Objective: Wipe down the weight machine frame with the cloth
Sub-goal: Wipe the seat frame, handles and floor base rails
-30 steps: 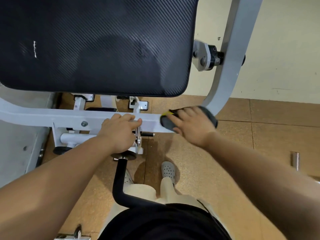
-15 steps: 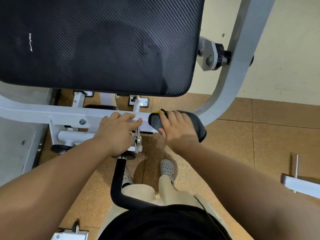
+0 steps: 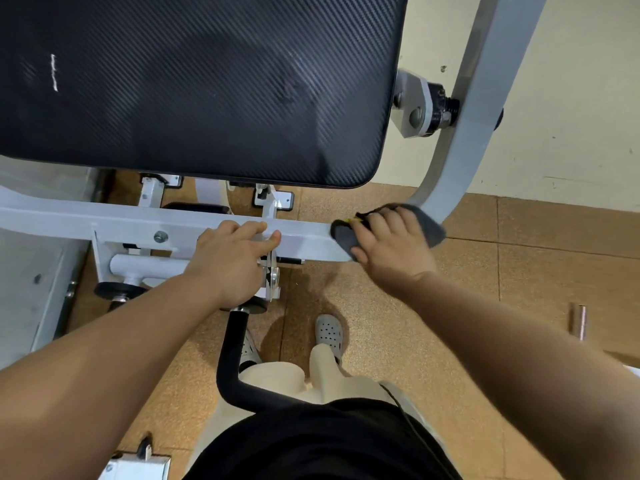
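Fingers [image 3: 381, 220] of the right hand [image 3: 391, 251]: spread, nearly straight, pressing the dark grey cloth [image 3: 343, 235] flat onto the white frame bar [image 3: 121, 223]; thumb at the bar's lower edge.
Cloth: draped over the bar's right end, just beside the curved grey upright [image 3: 464, 126]; a yellow tag shows at its left edge.
Left hand [image 3: 228, 261]: fingers laid loosely along the top of the same bar, grasping nothing, left of the cloth and apart from it.
Above: black pad [image 3: 194, 84].
Below: black bent handle [image 3: 230, 358], tan tiled floor [image 3: 398, 323], grey clog [image 3: 329, 332].
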